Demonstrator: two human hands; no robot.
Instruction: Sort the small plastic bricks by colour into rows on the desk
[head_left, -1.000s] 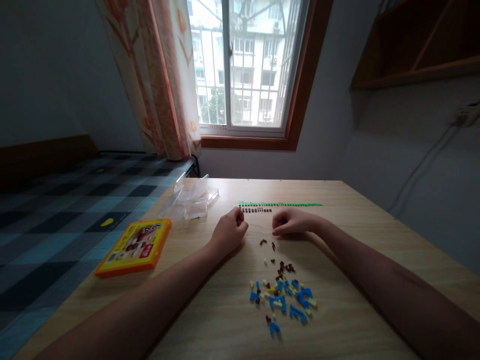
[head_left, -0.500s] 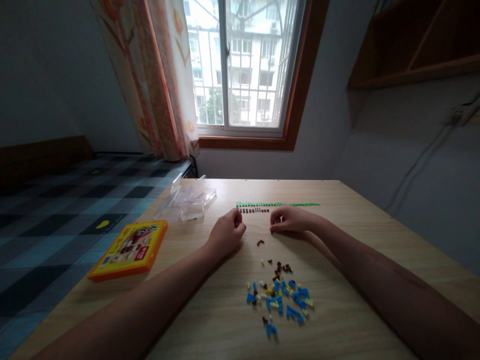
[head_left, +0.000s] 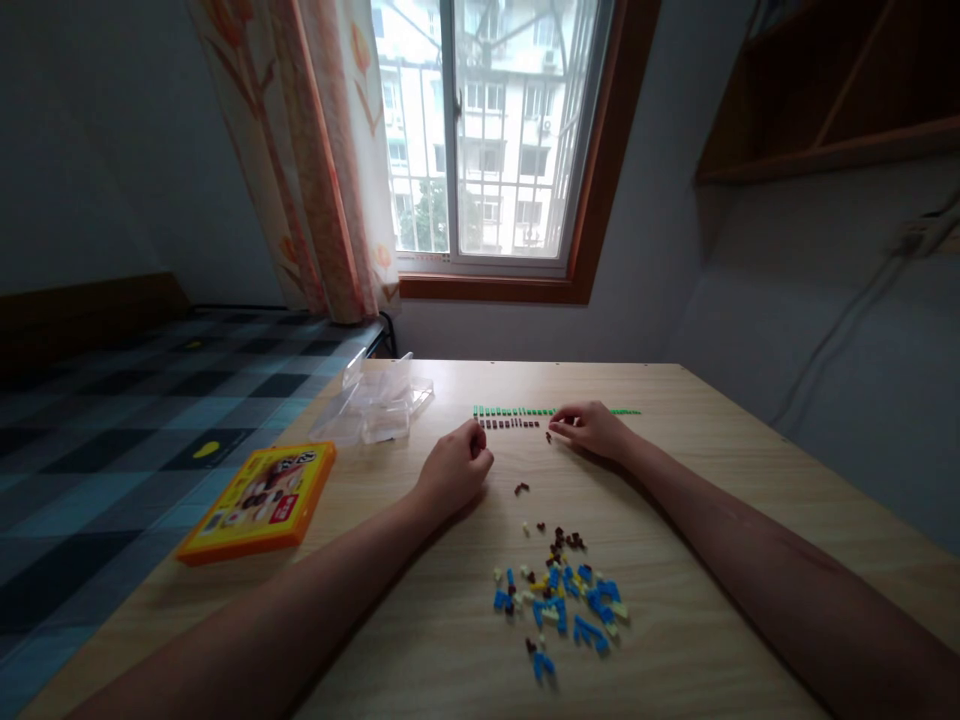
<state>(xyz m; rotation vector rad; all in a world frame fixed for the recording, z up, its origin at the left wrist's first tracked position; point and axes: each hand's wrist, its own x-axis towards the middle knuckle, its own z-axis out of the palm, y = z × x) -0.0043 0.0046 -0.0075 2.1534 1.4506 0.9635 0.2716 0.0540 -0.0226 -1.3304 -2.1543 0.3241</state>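
My right hand (head_left: 592,428) is pinched at the right end of a short row of brown building bricks (head_left: 510,424). A small brown brick (head_left: 548,437) shows at its fingertips, against or just above the tabletop. Behind that row runs a longer line of green bricks (head_left: 517,411), partly covered by the right hand. My left hand (head_left: 456,464) rests curled on the table by the left end of the brown row; whatever its fingers may hold is hidden. Nearer me lie a couple of loose brown bricks (head_left: 522,488).
A loose pile of blue bricks (head_left: 602,600), mixed with brown, cream and yellow ones, lies at the front of the wooden table (head_left: 405,620). Clear plastic boxes (head_left: 386,415) stand at the back left. An orange-yellow box (head_left: 259,500) lies at the left edge, beside a checked bed (head_left: 112,430).
My right hand has moved away from me and slightly right, up to the end of the brown row, with the small brown brick at its fingertips. The left hand stays put.
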